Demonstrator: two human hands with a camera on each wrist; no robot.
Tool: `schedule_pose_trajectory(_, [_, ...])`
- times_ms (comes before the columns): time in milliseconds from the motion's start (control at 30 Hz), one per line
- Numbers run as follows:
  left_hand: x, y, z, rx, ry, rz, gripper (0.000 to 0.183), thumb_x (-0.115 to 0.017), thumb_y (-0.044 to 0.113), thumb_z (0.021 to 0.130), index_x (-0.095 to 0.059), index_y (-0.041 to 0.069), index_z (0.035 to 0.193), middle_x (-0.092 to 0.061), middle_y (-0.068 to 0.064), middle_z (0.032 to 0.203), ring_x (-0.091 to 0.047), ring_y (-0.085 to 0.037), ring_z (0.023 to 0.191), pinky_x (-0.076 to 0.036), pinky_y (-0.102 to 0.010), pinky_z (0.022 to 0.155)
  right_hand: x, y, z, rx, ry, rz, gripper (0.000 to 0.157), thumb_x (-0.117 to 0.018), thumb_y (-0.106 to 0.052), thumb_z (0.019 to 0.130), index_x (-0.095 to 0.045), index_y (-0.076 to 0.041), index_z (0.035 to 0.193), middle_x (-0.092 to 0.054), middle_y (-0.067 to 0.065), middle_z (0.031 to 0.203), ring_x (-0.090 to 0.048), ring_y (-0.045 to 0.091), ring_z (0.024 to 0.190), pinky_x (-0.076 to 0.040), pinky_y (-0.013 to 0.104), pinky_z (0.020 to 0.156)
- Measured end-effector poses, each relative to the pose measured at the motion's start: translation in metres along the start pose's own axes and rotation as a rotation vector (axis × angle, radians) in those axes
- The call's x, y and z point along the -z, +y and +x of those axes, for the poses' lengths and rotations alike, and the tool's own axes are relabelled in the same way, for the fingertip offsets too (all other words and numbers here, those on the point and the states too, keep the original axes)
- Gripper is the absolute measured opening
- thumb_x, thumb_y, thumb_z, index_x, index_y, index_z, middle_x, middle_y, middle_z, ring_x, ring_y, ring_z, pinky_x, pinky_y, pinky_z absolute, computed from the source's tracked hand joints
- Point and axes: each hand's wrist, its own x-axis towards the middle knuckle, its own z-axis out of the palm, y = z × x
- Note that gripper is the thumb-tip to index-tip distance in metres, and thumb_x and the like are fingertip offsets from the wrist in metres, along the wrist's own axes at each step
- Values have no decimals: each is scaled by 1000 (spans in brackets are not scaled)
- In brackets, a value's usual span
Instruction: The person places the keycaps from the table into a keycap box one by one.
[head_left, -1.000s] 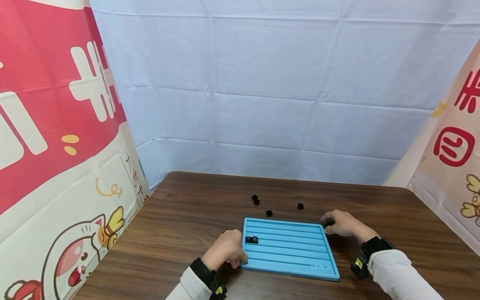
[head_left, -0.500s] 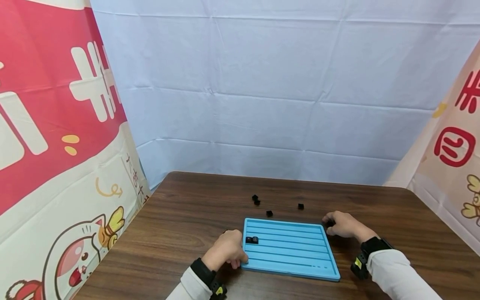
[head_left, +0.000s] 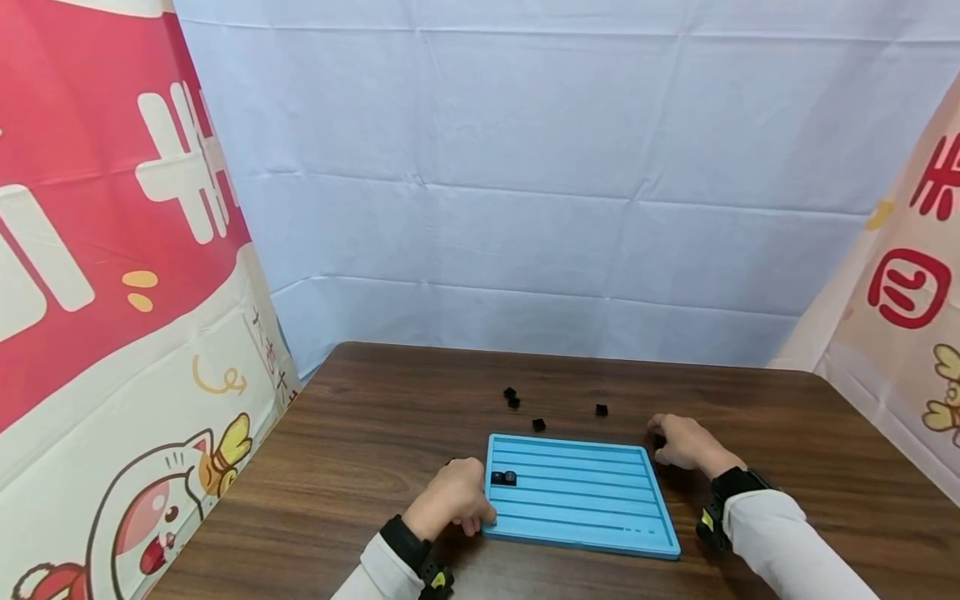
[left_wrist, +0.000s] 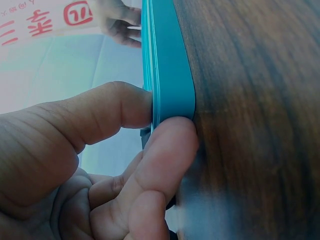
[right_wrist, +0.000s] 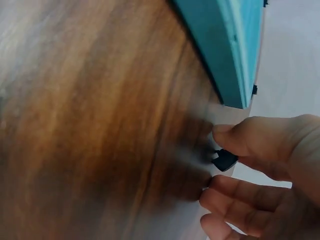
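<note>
A light blue ridged tray (head_left: 570, 500) lies flat on the wooden table, with two small black keycaps (head_left: 503, 478) side by side in a groove at its left. My left hand (head_left: 453, 496) grips the tray's left edge, thumb on the rim and a finger against the outer side wall (left_wrist: 172, 65). Just beyond the tray's far right corner, my right hand (head_left: 684, 442) is low over the table. Between its thumb and index finger it pinches a black keycap (right_wrist: 225, 160); the other fingers are bent with their tips close to the tabletop.
Behind the tray lie several loose black keycaps: a close pair (head_left: 512, 398), one near the tray's back edge (head_left: 538, 425) and one farther right (head_left: 602, 410). A pale cloth (head_left: 525, 208) hangs behind the table (head_left: 360, 433), and printed cloths hang at both sides.
My right hand has shifted slightly away from the tray's corner, toward the far right, with the black keycap at its fingers. The left hand and tray stay put.
</note>
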Motion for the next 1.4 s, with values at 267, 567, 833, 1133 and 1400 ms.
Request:
schedule_pose_trajectory(267, [0, -1, 0, -1, 6, 4, 26, -74, 5, 72, -58, 5, 51, -55, -1, 43, -56, -15, 40, -39, -25, 40, 0, 1, 4, -17, -3, -9, 34, -61, 7, 77, -57, 13, 111, -57, 29, 104, -53, 45, 98, -47, 45, 72])
schedule_pose_trajectory(567, [0, 0, -1, -12, 6, -13, 26, -74, 4, 72, -57, 4, 52, -55, -1, 44, -56, -15, 40, -37, -25, 39, -2, -2, 6, 2, 7, -3, 24, -57, 13, 75, -64, 11, 98, -61, 21, 93, -58, 35, 84, -48, 41, 66])
schedule_pose_trajectory(833, [-1, -1, -1, -3, 0, -21, 26, -74, 4, 72, -59, 4, 52, -55, -2, 44, -56, -16, 41, -36, -25, 39, -4, -2, 6, -27, 8, 1, 19, -60, 11, 77, -64, 11, 96, -62, 19, 90, -59, 29, 79, -49, 40, 65])
schedule_pose_trajectory(1133, [0, 1, -2, 1, 0, -19, 27, -74, 5, 72, -57, 3, 52, -55, -2, 44, -57, -16, 41, -37, -25, 39, -6, -2, 3, -14, 18, 12, 18, -61, 11, 78, -65, 13, 95, -62, 21, 90, -60, 34, 81, -50, 42, 66])
schedule_pose_trajectory(1400, [-2, 2, -2, -11, 8, -37, 32, -74, 3, 71, -52, 4, 49, -56, -2, 44, -57, -16, 41, -34, -24, 38, -5, -3, 2, -6, 26, 6, 18, -61, 10, 78, -65, 12, 95, -62, 21, 90, -60, 32, 79, -50, 41, 64])
